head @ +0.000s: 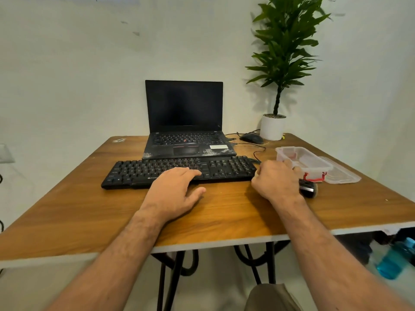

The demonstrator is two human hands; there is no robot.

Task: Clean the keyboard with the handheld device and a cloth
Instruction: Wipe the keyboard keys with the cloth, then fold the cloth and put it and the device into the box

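- Broadly, the wooden table [67, 212] is carrying everything, with the laptop [184, 122] sitting open at the far middle and the potted plant [272, 126] standing at the far right corner.
- Just nearer than the laptop, the keyboard [179, 170] is lying with its long axis running left to right across the table, its right end tilting slightly toward the far side.
- At the right, a clear plastic container [303, 159] is sitting open with its lid [343, 173] lying beside it; I cannot tell whether a cloth is lying inside.
- Over the keyboard's near edge, the left hand [177, 191] is resting flat, fingers relaxed and lying across the lower keys, gripping nothing and seemingly steadying the board.
- Off the keyboard's right end, the right hand [276, 180] is hovering with fingers curled under; whether it is pinching anything I cannot tell, since the knuckles are hiding the fingertips.
- Just right of that hand and slightly nearer, the handheld device [308, 188] is lying on the table, small, dark and partly hidden behind the wrist; its long axis is too hidden to tell.
- So the right hand is sitting far closer to the device than the left, and I judge a short reach rightward is what the pickup is calling for.
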